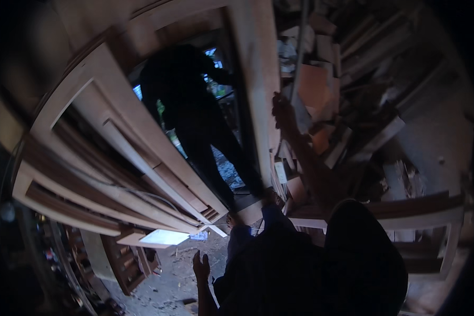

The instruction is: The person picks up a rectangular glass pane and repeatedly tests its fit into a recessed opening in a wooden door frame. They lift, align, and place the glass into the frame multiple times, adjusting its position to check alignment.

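My right hand (283, 112) is raised beside the right upright of a tall wooden frame (263, 63). Its fingers are curled in at the edge of the wood; what they hold, if anything, is lost in the dark. Low down, my left hand (201, 266) hangs over the floor with its fingers apart and nothing in them. Within the frame shows a dark person-shaped silhouette (187, 100), against small bluish patches of light. I cannot tell if it is a person or a reflection. My feet are near the foot of the frame.
Several panelled wooden door leaves (84, 89) lean in a row on the left. A bright white sheet (165, 237) lies by their lower ends. Offcuts and planks (316, 89) are heaped at right, with another wooden frame (432, 210) below. Debris dots the grey floor (168, 274).
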Demonstrator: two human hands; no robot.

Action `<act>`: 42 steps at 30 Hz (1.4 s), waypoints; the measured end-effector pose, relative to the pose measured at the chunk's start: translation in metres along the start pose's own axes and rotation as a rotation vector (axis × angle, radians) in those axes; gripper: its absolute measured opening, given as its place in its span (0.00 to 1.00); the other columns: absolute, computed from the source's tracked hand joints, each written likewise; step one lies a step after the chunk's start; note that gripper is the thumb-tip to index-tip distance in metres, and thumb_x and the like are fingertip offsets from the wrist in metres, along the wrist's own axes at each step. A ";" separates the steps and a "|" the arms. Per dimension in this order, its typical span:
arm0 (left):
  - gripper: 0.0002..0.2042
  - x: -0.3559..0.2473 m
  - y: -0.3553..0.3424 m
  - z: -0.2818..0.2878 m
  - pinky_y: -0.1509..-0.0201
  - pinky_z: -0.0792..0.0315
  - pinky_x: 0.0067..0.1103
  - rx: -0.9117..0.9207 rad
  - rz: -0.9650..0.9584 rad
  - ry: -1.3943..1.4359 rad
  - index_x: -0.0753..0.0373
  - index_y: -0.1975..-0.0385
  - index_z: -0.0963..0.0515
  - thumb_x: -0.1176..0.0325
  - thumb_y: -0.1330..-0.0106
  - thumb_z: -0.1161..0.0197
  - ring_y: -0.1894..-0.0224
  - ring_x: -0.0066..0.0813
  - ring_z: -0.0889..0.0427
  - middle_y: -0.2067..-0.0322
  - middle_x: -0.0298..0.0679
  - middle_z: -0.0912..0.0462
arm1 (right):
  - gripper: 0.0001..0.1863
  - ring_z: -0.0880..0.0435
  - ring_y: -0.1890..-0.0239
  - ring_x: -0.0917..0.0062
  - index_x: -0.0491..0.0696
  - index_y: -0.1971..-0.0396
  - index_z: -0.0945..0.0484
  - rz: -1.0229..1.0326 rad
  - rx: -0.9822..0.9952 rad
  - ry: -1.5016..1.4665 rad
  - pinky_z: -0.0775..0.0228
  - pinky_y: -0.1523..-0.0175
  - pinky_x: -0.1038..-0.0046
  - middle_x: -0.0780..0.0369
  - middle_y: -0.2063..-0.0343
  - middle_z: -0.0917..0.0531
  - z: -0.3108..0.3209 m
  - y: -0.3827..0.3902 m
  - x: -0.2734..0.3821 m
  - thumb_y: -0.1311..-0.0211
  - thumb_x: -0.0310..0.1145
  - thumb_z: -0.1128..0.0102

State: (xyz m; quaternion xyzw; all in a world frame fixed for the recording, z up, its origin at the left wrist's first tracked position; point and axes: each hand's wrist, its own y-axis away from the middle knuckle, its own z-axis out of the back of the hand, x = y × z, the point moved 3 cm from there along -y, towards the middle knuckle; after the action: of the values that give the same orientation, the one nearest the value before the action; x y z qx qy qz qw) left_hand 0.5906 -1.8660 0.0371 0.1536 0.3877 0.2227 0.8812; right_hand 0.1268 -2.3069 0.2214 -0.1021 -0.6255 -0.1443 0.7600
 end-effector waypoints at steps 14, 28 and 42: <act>0.28 -0.062 -0.166 0.002 0.46 0.28 0.31 0.512 0.054 -0.221 0.65 0.37 0.31 0.52 0.29 0.44 0.49 0.42 0.20 0.47 0.47 0.22 | 0.11 0.24 0.64 0.84 0.49 0.52 0.24 -0.091 -0.988 -0.441 0.30 0.61 0.77 0.68 0.68 0.22 0.259 0.326 -0.218 0.32 0.26 0.47; 0.22 -0.229 -0.212 -0.108 0.66 0.26 0.22 0.728 -0.142 -0.264 0.67 0.41 0.28 0.59 0.29 0.43 0.64 0.29 0.18 0.57 0.41 0.18 | 0.16 0.21 0.71 0.85 0.48 0.44 0.28 -0.067 -1.651 -0.047 0.29 0.68 0.80 0.64 0.66 0.19 0.322 0.480 -0.147 0.28 0.32 0.46; 0.22 -0.273 -0.175 -0.172 0.61 0.24 0.25 0.776 -0.159 -0.266 0.69 0.42 0.26 0.59 0.29 0.43 0.62 0.31 0.16 0.56 0.44 0.17 | 0.21 0.22 0.52 0.69 0.57 0.47 0.20 -0.169 -1.525 1.715 0.24 0.49 0.65 0.68 0.49 0.18 0.634 0.471 0.209 0.36 0.25 0.54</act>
State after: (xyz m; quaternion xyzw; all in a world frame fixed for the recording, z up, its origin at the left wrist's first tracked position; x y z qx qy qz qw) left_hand 0.3452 -2.1387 0.0154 0.4712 0.3362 -0.0302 0.8148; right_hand -0.2569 -1.6721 0.5627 -0.3614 0.3426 -0.5576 0.6642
